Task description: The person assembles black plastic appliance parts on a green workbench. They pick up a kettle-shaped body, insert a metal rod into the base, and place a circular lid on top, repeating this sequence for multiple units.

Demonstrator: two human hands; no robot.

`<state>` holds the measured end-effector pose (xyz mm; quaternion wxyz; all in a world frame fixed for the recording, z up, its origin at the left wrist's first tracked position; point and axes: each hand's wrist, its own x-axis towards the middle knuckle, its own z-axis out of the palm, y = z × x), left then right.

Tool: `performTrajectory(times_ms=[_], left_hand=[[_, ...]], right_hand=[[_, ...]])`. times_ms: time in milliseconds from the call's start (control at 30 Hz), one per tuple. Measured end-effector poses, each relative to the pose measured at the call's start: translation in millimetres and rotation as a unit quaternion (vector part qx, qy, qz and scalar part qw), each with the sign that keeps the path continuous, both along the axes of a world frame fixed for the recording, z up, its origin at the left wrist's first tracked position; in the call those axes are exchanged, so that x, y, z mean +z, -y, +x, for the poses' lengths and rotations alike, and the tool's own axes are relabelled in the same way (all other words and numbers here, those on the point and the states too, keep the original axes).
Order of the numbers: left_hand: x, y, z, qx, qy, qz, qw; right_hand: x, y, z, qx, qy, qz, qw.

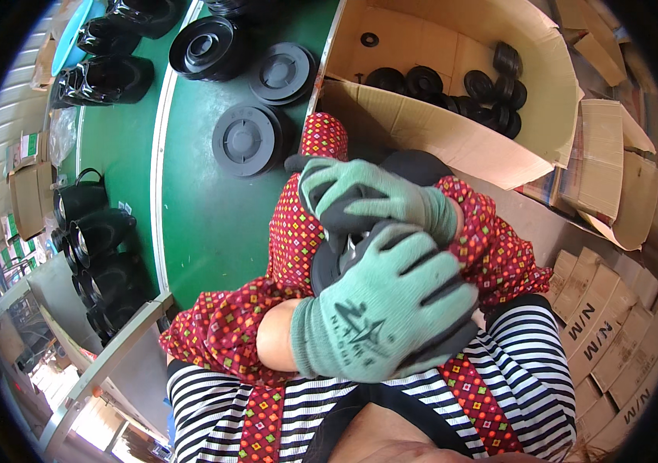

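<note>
Far left: a row of black moulded housings [101,231] sits along the belt edge, with more up top, so that side's pretty crowded.

Belt: green conveyor [198,208] with three round dark grey caps [246,140] lying flat on it, apart from each other and well clear of the hands.

Left hand [387,312]: green knit glove with a dark palm coating, fingers curled and wrapped over a black wheel part [330,262] right in front of the chest. It's closed on it, not spread.

Right hand [371,197]: same sort of glove, crossed over above the left one, fingers bent and pressed onto the top of the same part.

The part: mostly buried between both gloves. There's a bit of shiny metal in the middle, but I can't tell what it is.

Right side: open cardboard box [452,135] with loose small black wheels [460,92] piled in its far corner, plus flattened cartons [599,332] stacked lower right.

Tip, imo: keep the lower hand steady as the anchor, push evenly with the upper one, and hold the part square so nothing seats crooked.
</note>
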<state>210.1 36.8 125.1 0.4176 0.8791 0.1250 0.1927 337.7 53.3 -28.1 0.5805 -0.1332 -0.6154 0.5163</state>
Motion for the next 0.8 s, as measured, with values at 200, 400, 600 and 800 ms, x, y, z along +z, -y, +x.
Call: performTrajectory(times_ms=[200, 400, 600, 800], left_hand=[[-33.3, -29.1, -30.9, -0.136, 0.191, -0.165, 0.958], [-64.1, -69.5, -73.1, -0.152, 0.271, -0.425, 0.850], [45.9, -67.5, -55.9, 0.066, -0.106, 0.006, 0.992], [25.7, -58.1, -43.7, 0.026, -0.394, -0.024, 0.918]], right_hand=[[24.0, 18.5, 21.4, -0.221, 0.243, 0.051, 0.943], [98.9, 25.0, 53.7, -0.134, 0.533, -0.010, 0.836], [100.5, 11.1, 55.6, -0.030, 0.504, -0.075, 0.860], [104.5, 28.8, 37.8, -0.157, 0.568, -0.017, 0.807]])
